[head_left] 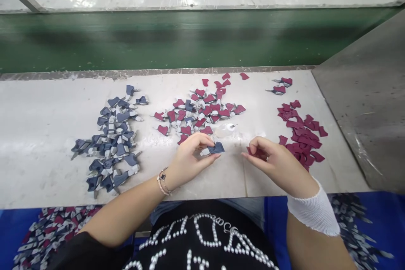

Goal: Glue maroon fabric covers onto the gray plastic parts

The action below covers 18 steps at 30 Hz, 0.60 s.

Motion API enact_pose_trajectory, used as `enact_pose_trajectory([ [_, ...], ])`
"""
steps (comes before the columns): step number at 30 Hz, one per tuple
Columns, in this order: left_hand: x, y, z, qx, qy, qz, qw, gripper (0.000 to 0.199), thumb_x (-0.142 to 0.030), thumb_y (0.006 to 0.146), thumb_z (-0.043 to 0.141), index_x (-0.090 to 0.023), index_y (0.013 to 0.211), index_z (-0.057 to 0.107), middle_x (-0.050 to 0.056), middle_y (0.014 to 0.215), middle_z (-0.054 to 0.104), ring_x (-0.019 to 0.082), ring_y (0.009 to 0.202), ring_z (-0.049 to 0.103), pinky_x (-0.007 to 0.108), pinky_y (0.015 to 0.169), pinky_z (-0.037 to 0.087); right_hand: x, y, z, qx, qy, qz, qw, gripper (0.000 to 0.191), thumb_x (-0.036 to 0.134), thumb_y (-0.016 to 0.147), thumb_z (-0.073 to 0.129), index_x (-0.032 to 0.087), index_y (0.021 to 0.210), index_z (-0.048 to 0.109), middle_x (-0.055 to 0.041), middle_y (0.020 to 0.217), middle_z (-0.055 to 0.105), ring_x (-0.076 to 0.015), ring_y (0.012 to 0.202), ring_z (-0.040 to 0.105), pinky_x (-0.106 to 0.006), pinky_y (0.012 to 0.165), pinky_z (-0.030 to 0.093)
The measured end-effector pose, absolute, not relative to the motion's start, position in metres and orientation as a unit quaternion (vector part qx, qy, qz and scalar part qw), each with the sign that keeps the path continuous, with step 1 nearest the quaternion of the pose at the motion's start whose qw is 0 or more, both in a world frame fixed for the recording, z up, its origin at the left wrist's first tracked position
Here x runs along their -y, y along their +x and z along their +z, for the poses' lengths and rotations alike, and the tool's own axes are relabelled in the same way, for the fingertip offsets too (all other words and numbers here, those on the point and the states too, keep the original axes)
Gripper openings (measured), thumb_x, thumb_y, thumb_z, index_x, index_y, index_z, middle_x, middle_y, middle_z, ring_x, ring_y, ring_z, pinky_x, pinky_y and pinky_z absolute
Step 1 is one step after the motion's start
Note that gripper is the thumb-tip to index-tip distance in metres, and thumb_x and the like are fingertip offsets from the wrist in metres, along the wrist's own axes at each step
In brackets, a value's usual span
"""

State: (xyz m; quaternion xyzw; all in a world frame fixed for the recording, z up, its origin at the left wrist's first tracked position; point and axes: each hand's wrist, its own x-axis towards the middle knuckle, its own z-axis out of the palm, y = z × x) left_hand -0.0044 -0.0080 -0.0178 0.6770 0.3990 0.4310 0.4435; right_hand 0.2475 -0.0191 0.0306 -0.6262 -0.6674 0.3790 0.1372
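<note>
The left hand (190, 156) pinches a navy cut piece (217, 148) and the right hand (272, 160) pinches a maroon cut piece (255, 152), the hands apart just over the white surface (47, 168), between a navy pile (110, 143) and a maroon pile (300, 130).

They wear a black top (202, 240) studded with pearl beads (210, 230) forming letters, a thin beaded bracelet (163, 181) on the left wrist (172, 177), a white knitted sleeve (313, 211) on the right forearm (303, 244), and grey-blue trousers (249, 209).
</note>
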Motion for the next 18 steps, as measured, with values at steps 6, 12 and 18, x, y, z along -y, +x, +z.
enact_pose_trajectory([
  [6,0.007,-0.004,-0.018,-0.398,0.676,0.439,0.439,0.024,-0.027,0.083,0.078,-0.02,0.1,0.061,0.005,0.1,0.066,0.016,0.091,0.066,0.031,0.077,0.06,0.016,0.233,0.043,0.682,-0.556,0.457,0.126,0.023,0.046,0.093,0.06,0.027,0.093,0.072,-0.0045,0.09,0.074,-0.0231,0.082,0.067,-0.037,0.075,0.055],
  [12,0.007,-0.005,-0.015,-0.392,0.67,0.445,0.446,0.023,-0.026,0.084,0.077,-0.02,0.098,0.061,0.005,0.097,0.066,0.015,0.088,0.066,0.029,0.073,0.06,0.015,0.239,0.037,0.677,-0.562,0.461,0.117,0.021,0.041,0.092,0.061,0.03,0.102,0.077,-0.0049,0.099,0.076,-0.0258,0.09,0.069,-0.042,0.081,0.056],
  [18,0.007,-0.005,-0.014,-0.387,0.677,0.455,0.43,0.02,-0.023,0.084,0.077,-0.019,0.096,0.06,0.005,0.097,0.067,0.015,0.09,0.065,0.028,0.073,0.057,0.017,0.221,0.052,0.591,-0.521,0.591,0.172,0.018,0.042,0.09,0.07,0.026,0.097,0.073,-0.0037,0.097,0.079,-0.0231,0.09,0.075,-0.038,0.083,0.061],
])
